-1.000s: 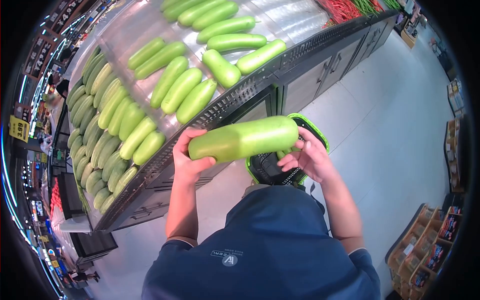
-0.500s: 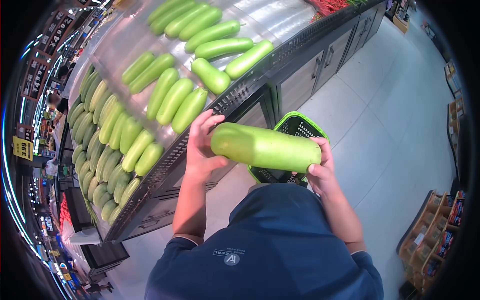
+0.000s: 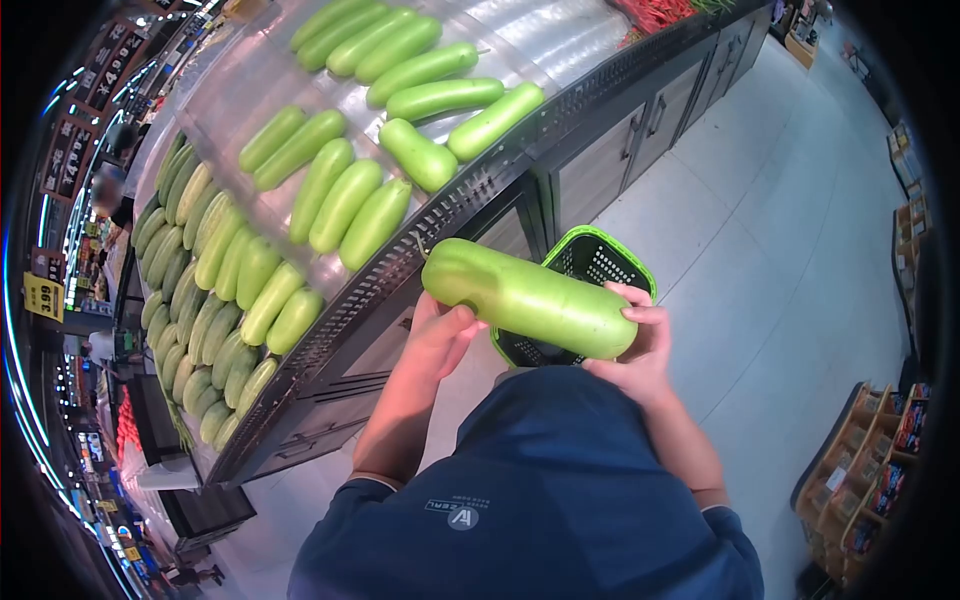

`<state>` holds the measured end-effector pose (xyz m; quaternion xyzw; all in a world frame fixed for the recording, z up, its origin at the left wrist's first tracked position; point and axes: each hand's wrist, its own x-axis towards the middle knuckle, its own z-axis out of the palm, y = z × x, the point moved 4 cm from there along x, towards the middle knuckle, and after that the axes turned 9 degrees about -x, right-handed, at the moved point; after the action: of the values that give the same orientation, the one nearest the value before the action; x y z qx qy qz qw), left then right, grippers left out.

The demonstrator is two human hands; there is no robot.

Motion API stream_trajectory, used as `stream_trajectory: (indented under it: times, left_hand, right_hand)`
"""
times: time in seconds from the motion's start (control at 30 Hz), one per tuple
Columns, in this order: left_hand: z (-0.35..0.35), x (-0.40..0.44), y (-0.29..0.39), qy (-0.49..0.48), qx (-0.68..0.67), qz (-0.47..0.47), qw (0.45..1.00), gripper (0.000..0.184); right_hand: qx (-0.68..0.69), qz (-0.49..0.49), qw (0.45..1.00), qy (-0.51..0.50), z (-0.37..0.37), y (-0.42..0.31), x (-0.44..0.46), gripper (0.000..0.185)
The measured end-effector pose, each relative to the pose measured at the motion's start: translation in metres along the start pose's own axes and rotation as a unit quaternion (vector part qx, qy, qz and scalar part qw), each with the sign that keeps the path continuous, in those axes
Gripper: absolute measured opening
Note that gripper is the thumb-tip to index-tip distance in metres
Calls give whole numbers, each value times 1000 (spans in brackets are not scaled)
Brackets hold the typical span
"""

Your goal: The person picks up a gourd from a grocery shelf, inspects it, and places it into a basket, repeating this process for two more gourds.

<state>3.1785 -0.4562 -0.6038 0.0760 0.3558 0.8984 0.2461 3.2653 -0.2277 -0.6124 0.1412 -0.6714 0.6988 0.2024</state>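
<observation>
A large light-green gourd (image 3: 530,300) lies nearly level in front of my body, held at both ends. My left hand (image 3: 438,335) supports its left end from below, with the thumb up against the near side. At the other end, my right hand (image 3: 640,348) is wrapped round the gourd, fingers on top and thumb underneath. Below the gourd stands a black shopping basket (image 3: 598,258) with a bright green rim; the gourd hides much of its inside. A thin stem shows at the gourd's left tip.
On the sloped metal display (image 3: 380,100) to the left lie several similar gourds (image 3: 345,205). Darker striped gourds (image 3: 200,330) are piled further left. A perforated black rail (image 3: 460,200) edges the display. Wooden shelves (image 3: 850,480) stand at the lower right, across the tiled floor.
My left hand has moved from the gourd's far left end to underneath it. The gourd has tilted slightly, its right end lower, and my right hand has shifted its hold.
</observation>
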Motion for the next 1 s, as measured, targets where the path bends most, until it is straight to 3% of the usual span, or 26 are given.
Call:
stream_trajectory:
  times: [0.23,0.33,0.43,0.5,0.53,0.6,0.63,0.7,1.0]
  left_hand:
    - [5,0,0,13,-33,64,997,58]
    - [5,1,1,28,-21,100,994,58]
    - [16,1,7,6,11,113,993,62]
    - [17,2,8,4,61,108,992,65]
    - [15,2,9,6,61,110,992,65]
    - [15,2,10,-14,129,101,986,68]
    - [14,3,9,-13,128,102,986,68]
    - [17,3,10,-59,220,169,959,79]
    - [25,2,16,-93,235,161,954,83]
  right_hand:
    - [-91,-45,995,-16,4,7,0,63]
    - [-103,-37,994,-25,7,7,2,70]
    - [-88,12,996,19,12,6,5,82]
    - [40,163,984,57,13,12,5,91]
    - [40,164,984,54,10,15,3,91]
    - [125,316,940,-27,11,33,-7,92]
    - [184,335,924,-7,13,36,-10,86]
    - [206,335,919,-2,14,39,-13,84]
    - [225,318,921,11,13,41,-16,82]
